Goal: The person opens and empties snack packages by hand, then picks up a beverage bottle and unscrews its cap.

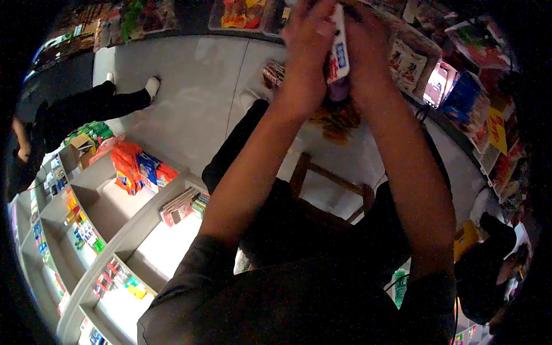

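Both my arms reach up to the top centre of the head view. Between my left hand (307, 40) and my right hand (368, 43) stands a white pack (339, 54) with blue and red print, its lower end beside a purple item (338, 91). My left hand's fingers bend round the pack's upper left side. My right hand lies along its right side, its fingers blurred and partly cut off by the frame edge. Beyond my wrists, small packets (273, 73) and orange-brown packets (336, 123) lie low down.
A wooden stool (333, 178) stands below my arms. White shelves (129, 230) with boxes and orange-blue bags (135, 167) fill the lower left. A person in black (86, 109) is at the left, another (486, 270) at the right. Packaged goods and a lit screen (440, 83) line the right.
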The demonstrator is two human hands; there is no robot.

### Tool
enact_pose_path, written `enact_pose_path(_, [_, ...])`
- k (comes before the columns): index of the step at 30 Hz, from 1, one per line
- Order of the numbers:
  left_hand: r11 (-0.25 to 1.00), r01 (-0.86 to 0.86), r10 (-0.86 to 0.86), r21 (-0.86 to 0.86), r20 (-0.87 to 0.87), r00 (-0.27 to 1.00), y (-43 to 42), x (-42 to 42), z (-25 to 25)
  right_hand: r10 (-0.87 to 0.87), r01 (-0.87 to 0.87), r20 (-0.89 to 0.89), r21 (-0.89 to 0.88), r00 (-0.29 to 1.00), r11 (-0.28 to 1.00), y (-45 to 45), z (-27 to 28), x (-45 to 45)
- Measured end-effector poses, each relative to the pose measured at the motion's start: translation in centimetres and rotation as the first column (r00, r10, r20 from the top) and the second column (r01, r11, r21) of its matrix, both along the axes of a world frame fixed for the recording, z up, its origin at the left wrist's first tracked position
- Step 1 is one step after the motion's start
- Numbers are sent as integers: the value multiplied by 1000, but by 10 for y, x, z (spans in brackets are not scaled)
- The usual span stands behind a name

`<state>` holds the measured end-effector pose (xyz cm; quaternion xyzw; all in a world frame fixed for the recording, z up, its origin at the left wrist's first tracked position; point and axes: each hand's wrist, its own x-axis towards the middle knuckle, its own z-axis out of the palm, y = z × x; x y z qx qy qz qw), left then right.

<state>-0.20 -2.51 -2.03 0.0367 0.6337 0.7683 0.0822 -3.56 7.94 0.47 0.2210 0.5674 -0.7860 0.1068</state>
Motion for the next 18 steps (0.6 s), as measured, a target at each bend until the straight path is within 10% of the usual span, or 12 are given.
enact_pose_path(3, [931, -250, 185, 265, 246, 951, -6, -11, 1, 558, -471, -150, 387, 816, 793, 16, -7, -7])
enact_pose_path(7, [814, -346, 325, 468, 127, 937, -30, -29, -29, 503, -264, -400, 518, 766, 814, -12, -18, 24])
enact_pose_path(9, [745, -459, 353, 484, 298, 887, -27, -26, -25, 389, -141, -536, 444, 750, 885, -13, -26, 28])
enact_pose_path(11, [926, -207, 84, 317, 361, 929, -32, -15, -32, 245, 20, -637, 379, 731, 925, -7, -53, 21])
enact_pose_path(14, [930, -209, 42, 302, 477, 878, 17, -4, 8, -192, 410, -933, -54, 305, 911, -17, -110, -27])
enact_pose_path(16, [892, -109, -55, 439, 344, 937, 26, -4, -4, -550, 315, -380, -526, 743, 790, 5, -70, -25])
enact_pose_path(18, [856, -195, 11, 479, 360, 933, 23, -4, -10, 77, 101, -519, 306, 851, 947, 24, -54, -13])
